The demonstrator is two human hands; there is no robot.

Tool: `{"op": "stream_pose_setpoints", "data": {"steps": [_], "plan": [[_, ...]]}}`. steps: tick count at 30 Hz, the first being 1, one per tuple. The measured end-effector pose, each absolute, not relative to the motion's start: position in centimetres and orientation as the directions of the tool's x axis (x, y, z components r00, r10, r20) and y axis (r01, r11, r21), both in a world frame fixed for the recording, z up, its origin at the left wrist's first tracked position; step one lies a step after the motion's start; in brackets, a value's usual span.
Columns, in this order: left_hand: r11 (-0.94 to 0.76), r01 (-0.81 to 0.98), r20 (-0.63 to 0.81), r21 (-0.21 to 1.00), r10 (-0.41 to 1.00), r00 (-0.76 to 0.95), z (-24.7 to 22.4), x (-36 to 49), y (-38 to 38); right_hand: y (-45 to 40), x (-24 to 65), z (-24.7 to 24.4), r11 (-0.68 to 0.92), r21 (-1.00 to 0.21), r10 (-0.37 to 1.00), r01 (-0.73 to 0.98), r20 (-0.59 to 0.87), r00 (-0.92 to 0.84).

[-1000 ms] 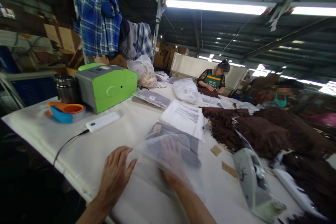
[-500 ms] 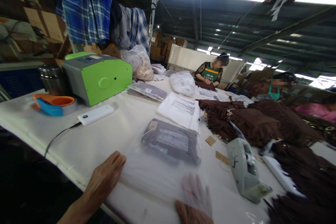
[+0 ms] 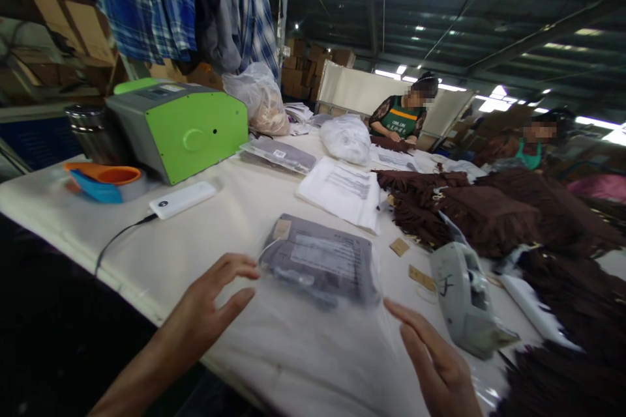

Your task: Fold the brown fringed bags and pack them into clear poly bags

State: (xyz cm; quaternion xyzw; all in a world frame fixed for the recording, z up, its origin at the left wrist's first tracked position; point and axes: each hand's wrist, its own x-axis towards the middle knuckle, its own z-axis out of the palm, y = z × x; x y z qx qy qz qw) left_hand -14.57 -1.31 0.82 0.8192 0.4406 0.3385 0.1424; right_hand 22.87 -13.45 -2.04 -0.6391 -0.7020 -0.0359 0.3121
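Observation:
In front of me on the white table lies a clear plastic bag with a dark grey folded item inside; a printed panel and a brown tag show through. To its left is my left hand, thumb and fingers apart, fingertips close to the bag's edge. Over on the right, my right hand has its fingers stretched out toward the bag's lower right corner. Neither hand grips anything. I cannot tell whether the fingertips touch the plastic.
A tape dispenser and brown tags lie at right, beside brown fringed pieces. Printed white bags lie beyond. At left are a green-grey machine, a power bank, tape rolls and a flask. Co-workers sit farther back.
My right hand has come out from inside the bag's open end and moved to its right side. My left hand has let go of the bag's left edge and opened.

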Motion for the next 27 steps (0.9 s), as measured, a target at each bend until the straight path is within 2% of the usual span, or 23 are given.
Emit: {"op": "stream_pose_setpoints", "data": {"steps": [3, 5, 7, 10, 15, 19, 21, 23, 27], "plan": [[-0.722, 0.631, 0.520, 0.285, 0.669, 0.530, 1.0, -9.4, 0.8, -8.7, 20.1, -2.2, 0.293, -0.150, 0.856, 0.944, 0.482, -0.189], [-0.779, 0.615, 0.446, 0.123, 0.596, 0.667, -0.7, -7.4, 2.0, -6.9, 18.0, -3.3, 0.381, -0.032, 0.851, 0.924, 0.402, -0.337], [-0.799, 0.599, 0.345, 0.055, 0.578, 0.740, -2.9, -6.8, 2.8, -6.2, 16.7, -4.6, 0.422, 0.002, 0.857, 0.907, 0.325, -0.400], [-0.797, 0.603, 0.267, 0.042, 0.591, 0.762, -4.9, -7.2, 3.3, -6.3, 16.0, -5.9, 0.403, -0.016, 0.883, 0.915, 0.269, -0.384], [-0.810, 0.586, 0.301, 0.018, 0.563, 0.769, -4.5, -8.2, 2.5, -7.1, 16.3, -5.4, 0.398, -0.014, 0.874, 0.917, 0.310, -0.374], [-0.895, 0.445, 0.305, 0.042, 0.435, 0.847, -4.6, -11.0, 0.0, -8.8, 16.9, -4.6, 0.550, -0.017, 0.782, 0.835, 0.362, -0.507], [-0.919, 0.377, 0.252, 0.111, 0.394, 0.884, -4.7, -12.6, -1.3, -9.6, 17.1, -4.3, 0.625, -0.064, 0.749, 0.778, 0.333, -0.573], [-0.902, 0.401, 0.192, 0.162, 0.428, 0.883, -4.7, -13.1, -2.4, -9.8, 16.8, -4.0, 0.654, -0.117, 0.740, 0.748, 0.305, -0.599], [-0.874, 0.462, 0.150, 0.147, 0.482, 0.863, -4.3, -10.6, -3.8, -8.7, 14.2, -3.8, 0.664, -0.200, 0.739, 0.721, 0.323, -0.591]]}}
